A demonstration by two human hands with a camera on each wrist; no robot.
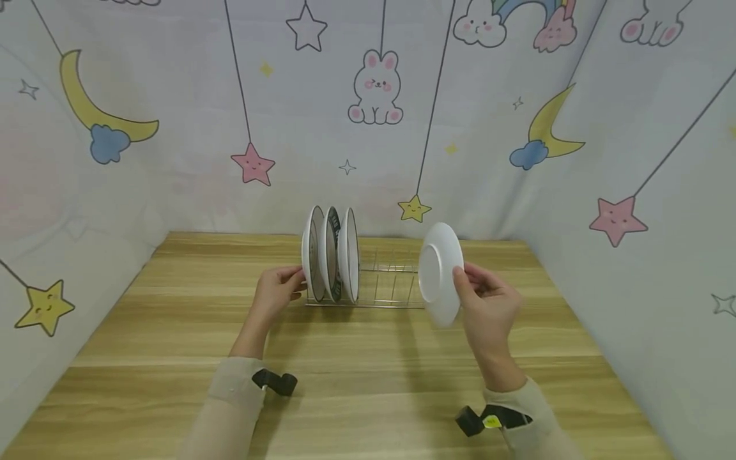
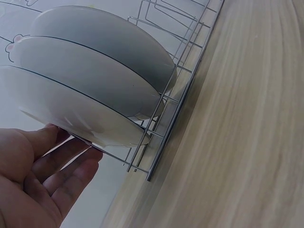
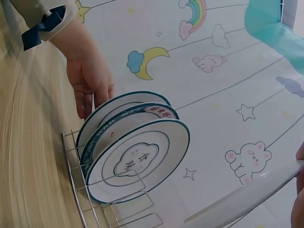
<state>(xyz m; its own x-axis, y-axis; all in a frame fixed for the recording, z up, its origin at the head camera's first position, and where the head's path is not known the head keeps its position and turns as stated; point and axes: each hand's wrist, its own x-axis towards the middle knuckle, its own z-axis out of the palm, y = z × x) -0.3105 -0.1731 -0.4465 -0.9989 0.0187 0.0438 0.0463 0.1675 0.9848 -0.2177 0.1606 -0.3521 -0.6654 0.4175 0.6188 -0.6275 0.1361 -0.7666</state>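
While the right hand pinches the white plate near four o'clock on its rim, thumb on the underside and fingers behind, the left hand curls its fingers round the end of the wire rack at nine o'clock. The plate is at the rack's three o'clock end, whether touching it I cannot tell, and that one-edge pinch, if it slackened, could let it pivot or drop onto the table; a lower rim catching on a wire might jolt the rack and knock the three plates standing close together towards nine o'clock against one another
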